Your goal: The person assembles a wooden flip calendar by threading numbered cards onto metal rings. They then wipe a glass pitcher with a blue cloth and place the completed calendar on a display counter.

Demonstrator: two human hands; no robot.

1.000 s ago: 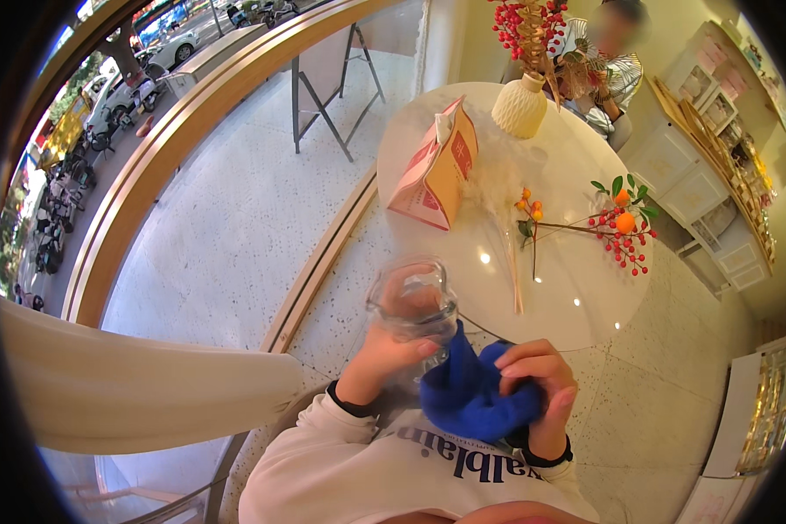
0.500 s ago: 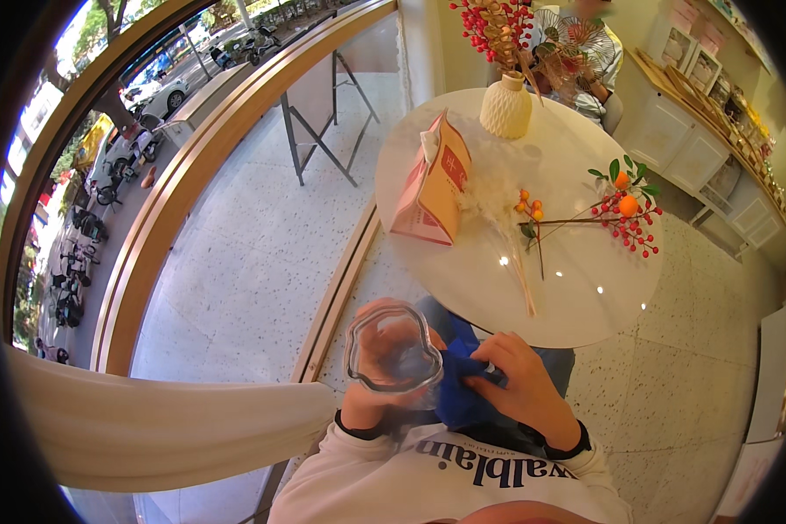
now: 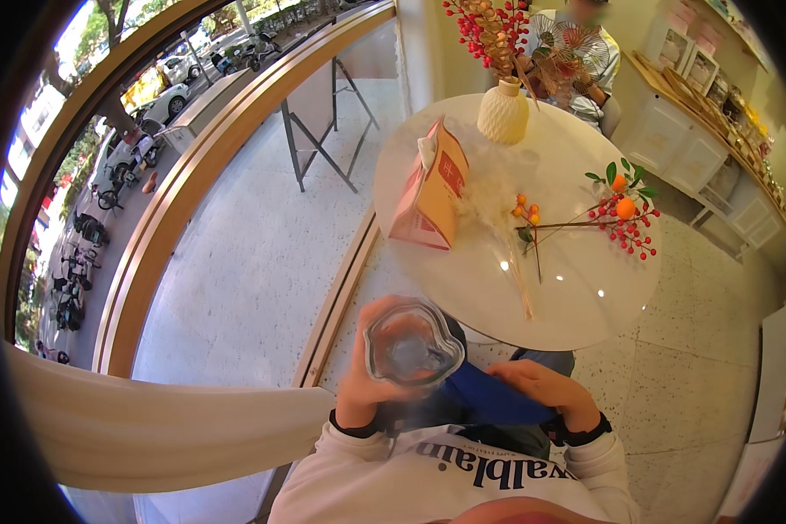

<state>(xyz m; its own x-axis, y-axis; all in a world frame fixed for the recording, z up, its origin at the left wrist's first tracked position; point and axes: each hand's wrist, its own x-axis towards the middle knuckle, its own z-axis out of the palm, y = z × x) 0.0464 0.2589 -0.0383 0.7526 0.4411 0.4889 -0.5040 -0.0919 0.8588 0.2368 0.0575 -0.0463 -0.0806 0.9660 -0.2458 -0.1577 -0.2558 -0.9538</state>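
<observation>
A clear glass vase point(image 3: 413, 342) with a wavy rim is in my left hand point(image 3: 363, 351), whose fingers wrap round its left side. The mouth of the vase faces up toward me. Just right of it, my right hand point(image 3: 546, 386) is closed on a blue cloth point(image 3: 491, 400), which stretches from its fingers toward the vase. Whether the cloth touches the glass I cannot tell. Both hands are over my lap, in front of the near edge of the round table point(image 3: 576, 327).
On the table stand a pink tissue box point(image 3: 432, 192) and a cream vase point(image 3: 503, 112) of dried stems. Pampas stems point(image 3: 517, 271) and a berry branch point(image 3: 576, 224) lie there. A large window point(image 3: 236, 227) is on the left; a person point(image 3: 576, 65) sits beyond the table.
The vase has shifted right, its mouth showing more of the inside. My right hand has moved right and slightly down, and the bunched cloth is now drawn out flatter.
</observation>
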